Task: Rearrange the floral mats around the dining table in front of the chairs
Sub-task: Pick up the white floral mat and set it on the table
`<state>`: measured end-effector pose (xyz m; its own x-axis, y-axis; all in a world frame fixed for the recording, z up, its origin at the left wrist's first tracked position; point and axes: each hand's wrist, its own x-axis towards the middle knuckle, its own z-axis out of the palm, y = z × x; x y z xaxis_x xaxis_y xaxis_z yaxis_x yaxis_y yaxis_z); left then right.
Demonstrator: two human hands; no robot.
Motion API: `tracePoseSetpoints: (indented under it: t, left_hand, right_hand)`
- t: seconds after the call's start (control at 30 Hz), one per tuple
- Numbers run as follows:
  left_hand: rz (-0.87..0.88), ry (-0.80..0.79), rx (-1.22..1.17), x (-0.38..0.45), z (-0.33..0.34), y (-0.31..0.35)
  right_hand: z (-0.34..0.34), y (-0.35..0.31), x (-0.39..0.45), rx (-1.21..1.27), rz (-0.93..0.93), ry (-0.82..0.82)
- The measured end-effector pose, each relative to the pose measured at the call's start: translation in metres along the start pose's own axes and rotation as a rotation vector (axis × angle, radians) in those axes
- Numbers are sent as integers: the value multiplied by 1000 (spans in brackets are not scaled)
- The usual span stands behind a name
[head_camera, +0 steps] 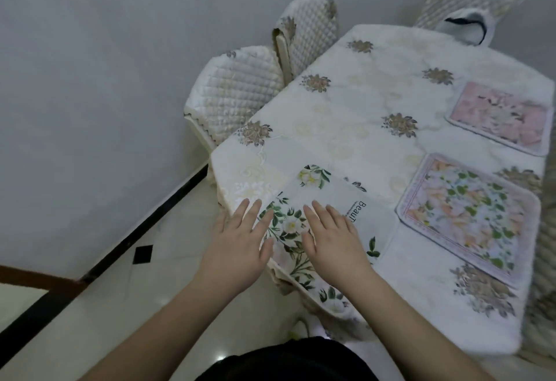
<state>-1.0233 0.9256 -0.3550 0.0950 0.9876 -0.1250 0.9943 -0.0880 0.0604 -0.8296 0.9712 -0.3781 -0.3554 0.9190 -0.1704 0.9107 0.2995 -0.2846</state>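
Both hands lie flat, fingers straight and spread, gripping nothing. The left hand (240, 239) presses the white mat (319, 215) at its near-left edge, and the right hand (331, 236) presses on its middle. That mat (the one printed with green leaves and white blooms) lies at the near end of the table (361, 103), and its near edge seems to droop over the rim, though blur makes this uncertain. A pastel mat (469, 218) and a pink mat (502, 115) lie along the right side. Two quilted chairs (237, 94) stand at the left. To place it well, slide the white mat with even palm pressure, square to the table edge, without rucking the cloth beneath.
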Motion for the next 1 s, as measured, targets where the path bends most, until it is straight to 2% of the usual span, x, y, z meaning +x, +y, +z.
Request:
tracePoseSetpoints:
  t: [0.27,0.43,0.7,1.0]
  left_hand:
    - [163,-41,20,64,17,5]
    - [310,-72,20,105,36,4]
    - [579,-158,95,153,63,-25]
    - [728,-225,89,174,80,-43]
  right_hand:
    - [4,22,16,18,123,12]
    - [24,29,24,54,267,-1]
    - [48,15,40,93,498,35]
    - [71,-7,43,133,658,92]
